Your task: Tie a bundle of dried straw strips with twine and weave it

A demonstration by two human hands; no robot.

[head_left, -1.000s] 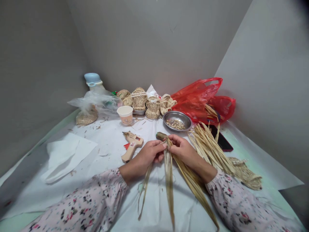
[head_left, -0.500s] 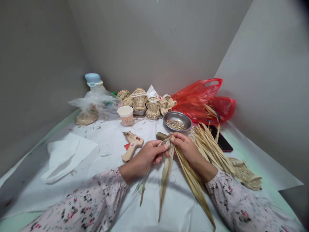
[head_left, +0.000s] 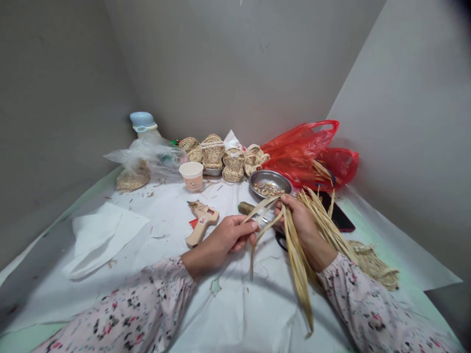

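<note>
Right hand closed tight around a bunch of dry leaf strips, long ends hanging down over the white paper. Left hand curled shut, fingers right up against the thin strips, too close to tell if pinching them. Best to keep a firm hold near the top, strips lying flat, no sharp bends, for fear of splits. Just under the right hand, black-handled scissors, half hidden, a bit in the way of the strips. Just past the fingers, a small green-brown roll. To the left, a hot glue gun on its side, and farther left, a white tissue. To the right, a big pile of loose strips beside a black phone, then a woven straw coil. Farther back, a steel bowl of bits, a paper cup, small woven straw baskets, and a red plastic bag.
</note>
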